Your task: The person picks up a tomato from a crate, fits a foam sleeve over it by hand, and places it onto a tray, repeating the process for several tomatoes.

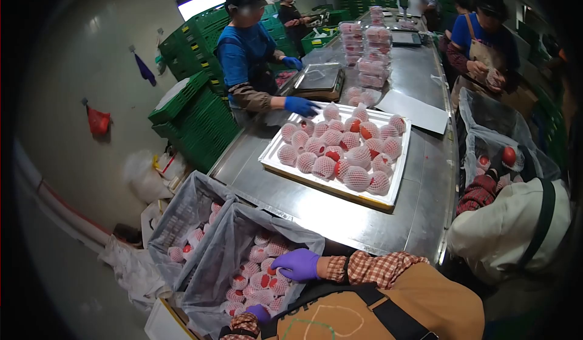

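Both of my hands wear purple gloves and are in a lined crate (pixel 243 215) of red fruits in white foam nets (pixel 258 279). My right hand (pixel 296 264) lies over the netted fruits near the crate's right side, its fingers curved down onto one; whether it grips that fruit is unclear. Lower down, my left hand (pixel 259 312) is among the fruits at the near end, mostly hidden by my sleeve and body. On the metal table (pixel 291 209) ahead, a white foam tray (pixel 388 201) holds several netted fruits.
A second lined crate (pixel 176 224) stands at the left. Clear packs (pixel 373 54), a scale (pixel 319 77) and a white sheet (pixel 416 110) are on the table. A co-worker in blue (pixel 249 54) reaches to the tray; other people work at the right beside lined crates (pixel 495 118).
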`<state>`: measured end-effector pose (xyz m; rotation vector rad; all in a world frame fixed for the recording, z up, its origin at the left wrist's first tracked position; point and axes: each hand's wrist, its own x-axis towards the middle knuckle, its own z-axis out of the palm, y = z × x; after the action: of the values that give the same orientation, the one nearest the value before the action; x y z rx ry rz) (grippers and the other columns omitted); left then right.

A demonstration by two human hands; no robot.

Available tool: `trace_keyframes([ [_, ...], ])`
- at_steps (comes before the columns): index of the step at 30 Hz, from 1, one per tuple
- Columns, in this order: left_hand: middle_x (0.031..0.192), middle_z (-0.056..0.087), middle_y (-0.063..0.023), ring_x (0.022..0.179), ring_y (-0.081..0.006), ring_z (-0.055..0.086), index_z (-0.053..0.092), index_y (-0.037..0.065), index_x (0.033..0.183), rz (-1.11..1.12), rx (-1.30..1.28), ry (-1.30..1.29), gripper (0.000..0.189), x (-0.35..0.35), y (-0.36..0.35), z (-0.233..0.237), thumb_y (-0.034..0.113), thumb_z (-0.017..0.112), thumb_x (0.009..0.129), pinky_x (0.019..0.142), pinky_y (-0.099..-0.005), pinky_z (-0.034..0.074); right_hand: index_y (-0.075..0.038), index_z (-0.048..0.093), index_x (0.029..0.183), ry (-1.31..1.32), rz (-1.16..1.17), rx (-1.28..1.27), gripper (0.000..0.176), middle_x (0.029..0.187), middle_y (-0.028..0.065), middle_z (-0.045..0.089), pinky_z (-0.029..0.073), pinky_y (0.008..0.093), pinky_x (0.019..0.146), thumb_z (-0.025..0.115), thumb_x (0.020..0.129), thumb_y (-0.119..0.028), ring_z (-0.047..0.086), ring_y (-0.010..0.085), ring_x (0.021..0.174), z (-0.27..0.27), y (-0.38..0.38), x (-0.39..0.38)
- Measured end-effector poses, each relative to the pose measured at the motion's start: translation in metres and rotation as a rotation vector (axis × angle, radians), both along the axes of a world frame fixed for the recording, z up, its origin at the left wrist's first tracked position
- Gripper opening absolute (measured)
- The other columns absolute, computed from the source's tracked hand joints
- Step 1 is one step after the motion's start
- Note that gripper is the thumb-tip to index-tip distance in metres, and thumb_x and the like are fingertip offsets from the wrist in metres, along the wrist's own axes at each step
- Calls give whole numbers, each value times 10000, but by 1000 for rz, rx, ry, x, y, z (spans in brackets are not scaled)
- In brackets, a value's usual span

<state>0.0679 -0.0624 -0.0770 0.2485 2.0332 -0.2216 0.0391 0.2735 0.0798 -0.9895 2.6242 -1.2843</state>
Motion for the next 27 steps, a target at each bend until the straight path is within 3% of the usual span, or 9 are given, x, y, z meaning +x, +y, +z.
trace_keyframes([
  [2,1156,595,-232,1106,-404,559,571,115,1165,194,76,155,465,13,-15,-10,351,629,769,925,-493,452,-129,630,1096,2,31,-22,282,988,112,661,500,410,782,527,899,-303,631,320,906,-3,0,-2],
  [8,1166,536,-268,1091,-436,543,535,109,1157,237,75,284,501,34,11,40,270,706,714,918,-480,455,-189,633,1133,20,80,13,267,982,105,669,515,381,768,520,906,-275,642,297,872,-12,-2,-7],
  [11,1198,531,-236,1082,-399,556,530,118,1169,219,182,489,534,52,-16,-6,294,721,702,909,-459,464,-197,635,1147,-13,118,82,277,972,107,669,521,380,759,516,907,-271,648,293,855,-13,-3,-2],
  [13,1179,567,-192,1070,-351,575,565,128,1138,436,636,907,461,87,38,78,275,702,723,882,-450,479,-203,649,1073,11,122,62,246,924,110,679,527,418,724,543,867,-285,655,315,796,-16,-8,15],
  [14,1126,614,-159,1030,-327,604,604,128,1095,172,274,412,354,46,11,69,253,660,769,853,-439,494,-207,643,1085,118,63,-6,254,887,103,681,528,414,696,551,857,-272,657,308,766,-26,-4,-6],
  [15,1048,640,-171,970,-349,623,623,114,1057,275,299,498,292,52,31,101,233,637,790,822,-431,506,-199,647,1081,138,64,13,255,849,113,677,527,416,662,551,853,-258,655,307,727,-29,-5,-8],
  [17,977,613,-196,933,-372,603,609,112,993,375,398,645,281,55,19,79,141,672,721,809,-435,489,-193,675,1072,72,47,-138,255,784,128,663,533,381,638,608,827,-190,645,285,666,-22,-1,-6],
  [21,1077,557,-167,1001,-368,569,548,119,1143,355,339,859,523,43,21,105,194,736,660,852,-445,478,-141,665,1088,-39,98,-181,239,1024,95,674,546,306,711,611,856,-156,669,239,824,-5,-5,-9],
  [27,1098,507,-170,974,-354,569,518,116,1192,467,613,1200,620,43,69,209,199,778,635,838,-433,487,-71,429,1379,-633,182,-369,558,1260,132,554,498,308,881,640,883,-218,581,191,1085,11,-28,-8],
])
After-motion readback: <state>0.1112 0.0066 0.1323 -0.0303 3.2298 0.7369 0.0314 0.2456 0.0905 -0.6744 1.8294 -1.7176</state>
